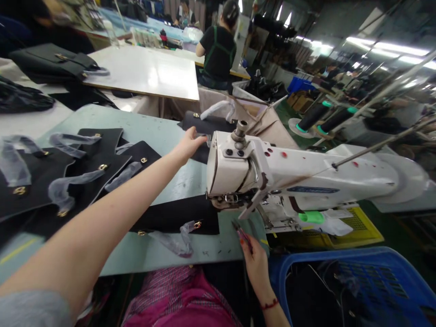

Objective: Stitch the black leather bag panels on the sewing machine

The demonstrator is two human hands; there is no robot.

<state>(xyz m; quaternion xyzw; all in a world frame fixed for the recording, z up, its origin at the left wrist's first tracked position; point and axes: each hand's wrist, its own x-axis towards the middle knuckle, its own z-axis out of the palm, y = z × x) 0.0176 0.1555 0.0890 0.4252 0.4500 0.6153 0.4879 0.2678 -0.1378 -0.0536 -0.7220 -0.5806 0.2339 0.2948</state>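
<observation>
My left hand reaches past the sewing machine's head to a black bag panel with a plastic-wrapped handle. Its thumb and forefinger are apart at the panel's near side; the other fingers are mostly hidden. In my right hand, closed near the table's front edge, is a small pair of thread snips, points toward the machine. Another black panel lies in front of me, its right end beside the needle area of the white sewing machine. Its wrapped handle hangs toward me.
Several black panels with wrapped handles overlap at left on the green table. A blue basket holding black pieces stands at lower right, near a yellow crate. Thread cones stand behind. A person sits farther back.
</observation>
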